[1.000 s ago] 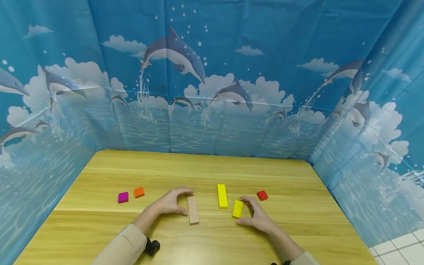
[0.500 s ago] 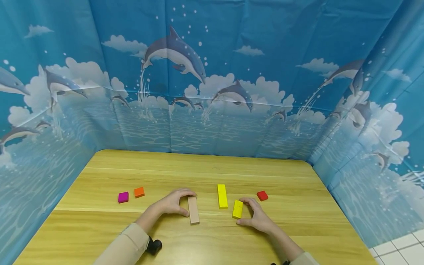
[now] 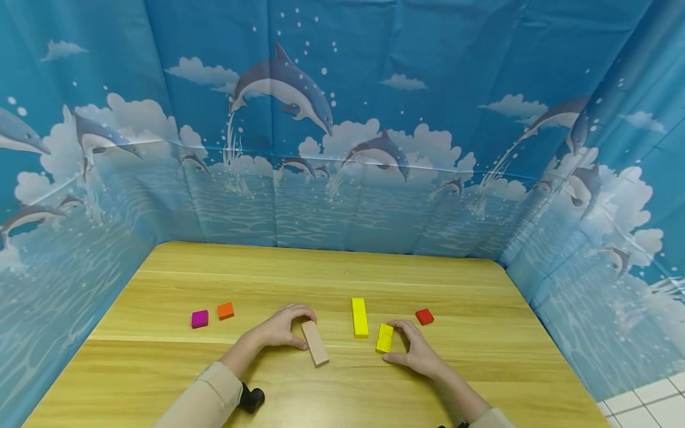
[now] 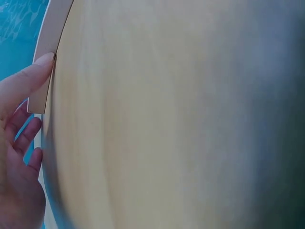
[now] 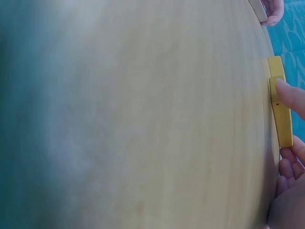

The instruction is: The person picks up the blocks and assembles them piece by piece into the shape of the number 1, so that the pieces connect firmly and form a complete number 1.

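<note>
In the head view, my left hand (image 3: 280, 328) pinches a long plain wooden block (image 3: 315, 343) lying flat on the table, its far end angled left. The left wrist view shows the thumb on the side of this wooden block (image 4: 43, 76), with its other fingers near the end. To the right, my right hand (image 3: 414, 349) holds a short yellow block (image 3: 384, 338) between thumb and fingers. That yellow block (image 5: 282, 121) also appears at the right edge of the right wrist view. A longer yellow block (image 3: 360, 318) lies between the hands, apart from both.
Magenta (image 3: 200, 319) and orange (image 3: 225, 311) square blocks lie on the left of the wooden table (image 3: 321, 273). A red square block (image 3: 424, 316) is beyond the right hand. A dolphin-printed curtain (image 3: 342, 196) borders the table's back and sides.
My left hand has moved right onto the wooden block and closed on it. The block has turned, its near end swinging right. My right hand and the yellow blocks have stayed put.
</note>
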`<state>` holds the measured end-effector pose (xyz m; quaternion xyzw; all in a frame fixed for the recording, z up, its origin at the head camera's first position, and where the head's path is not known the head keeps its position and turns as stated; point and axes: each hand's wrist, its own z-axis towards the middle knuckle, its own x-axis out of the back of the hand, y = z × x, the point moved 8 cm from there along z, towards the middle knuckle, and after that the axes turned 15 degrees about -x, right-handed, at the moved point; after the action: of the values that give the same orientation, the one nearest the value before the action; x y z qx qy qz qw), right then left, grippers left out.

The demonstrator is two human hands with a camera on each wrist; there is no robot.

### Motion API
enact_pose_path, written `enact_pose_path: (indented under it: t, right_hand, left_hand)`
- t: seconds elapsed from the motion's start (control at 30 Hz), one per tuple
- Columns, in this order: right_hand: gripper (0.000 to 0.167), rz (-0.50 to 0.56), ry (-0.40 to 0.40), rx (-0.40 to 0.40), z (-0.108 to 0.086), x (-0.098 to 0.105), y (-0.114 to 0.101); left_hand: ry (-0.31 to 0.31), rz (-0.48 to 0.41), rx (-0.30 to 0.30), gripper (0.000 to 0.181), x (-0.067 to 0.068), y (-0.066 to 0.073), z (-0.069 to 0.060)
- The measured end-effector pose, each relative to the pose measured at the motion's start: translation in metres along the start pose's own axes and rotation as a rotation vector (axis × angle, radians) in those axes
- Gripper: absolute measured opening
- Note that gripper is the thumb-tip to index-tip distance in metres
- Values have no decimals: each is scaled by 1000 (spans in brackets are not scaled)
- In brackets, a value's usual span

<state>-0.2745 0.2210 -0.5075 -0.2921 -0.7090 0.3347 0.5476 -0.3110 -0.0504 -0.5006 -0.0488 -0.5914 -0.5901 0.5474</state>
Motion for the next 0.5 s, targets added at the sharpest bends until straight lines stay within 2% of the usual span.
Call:
enact_pose_path:
  t: [0.23, 0.5]
  right_hand:
    - [65, -9, 1, -3, 0, 0, 0]
    - [64, -18, 11, -4, 1, 0, 1]
  left_hand:
    - [55, -69, 0, 44, 1, 0, 0]
    - [78, -82, 11, 38, 0, -2, -1]
